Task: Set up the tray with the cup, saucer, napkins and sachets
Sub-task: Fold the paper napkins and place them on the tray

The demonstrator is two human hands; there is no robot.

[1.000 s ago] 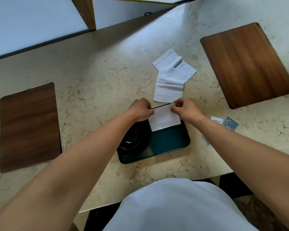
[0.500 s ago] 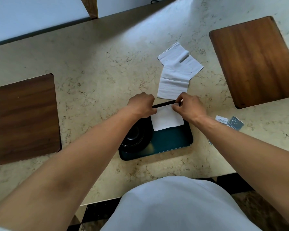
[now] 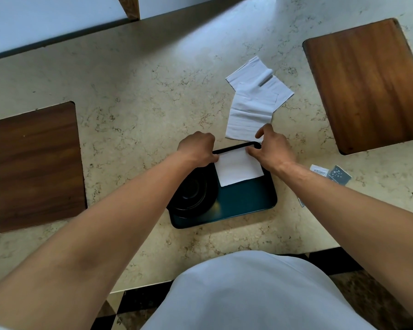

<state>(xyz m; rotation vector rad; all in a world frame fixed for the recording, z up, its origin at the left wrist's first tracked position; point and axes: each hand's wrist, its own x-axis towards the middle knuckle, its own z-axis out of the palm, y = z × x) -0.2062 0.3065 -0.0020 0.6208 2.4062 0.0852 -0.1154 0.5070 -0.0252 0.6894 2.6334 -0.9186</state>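
A dark teal tray [image 3: 248,201] lies on the counter in front of me. At its left end stands a black cup and saucer [image 3: 193,194], partly hidden by my left forearm. A folded white napkin [image 3: 239,170] lies flat on the tray's far right part. My left hand [image 3: 198,148] is curled at the napkin's far left corner and pinches it. My right hand [image 3: 272,151] touches the napkin's far right edge, with one finger stretched out away from it. Sachets [image 3: 332,173] lie on the counter right of the tray.
Loose white napkins [image 3: 253,103] lie spread on the marble counter [image 3: 141,103] just beyond the tray. A wooden board [image 3: 36,165] sits at the left and another [image 3: 372,84] at the far right. The counter's near edge runs close to my body.
The napkin, held up by its far edge between both hands, has come down flat onto the tray. A finger of my right hand has straightened away from it.
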